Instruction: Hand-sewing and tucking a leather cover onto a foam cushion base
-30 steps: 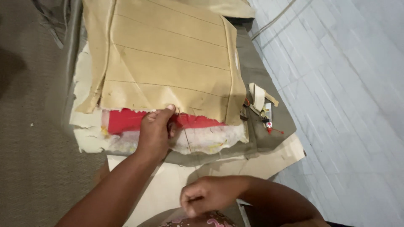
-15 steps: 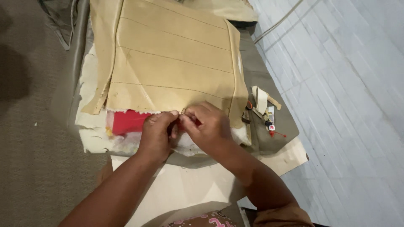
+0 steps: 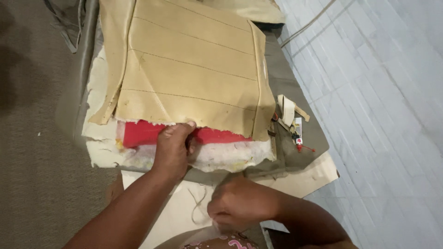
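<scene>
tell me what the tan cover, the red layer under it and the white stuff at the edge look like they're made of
Tan cover: looks like matte vinyl or leatherette, going by the stitched seam lines and a ragged cut edge; could be coated fabric.
Red layer: smooth, even red, probably fabric or thin foam; hard to tell.
White padding: fuzzy, torn and lumpy, like foam or batting.
The left hand pinches the cover's edge.

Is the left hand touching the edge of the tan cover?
Touching. The head view shows the left hand with its thumb pressed on the tan cover at its torn lower edge.
</scene>
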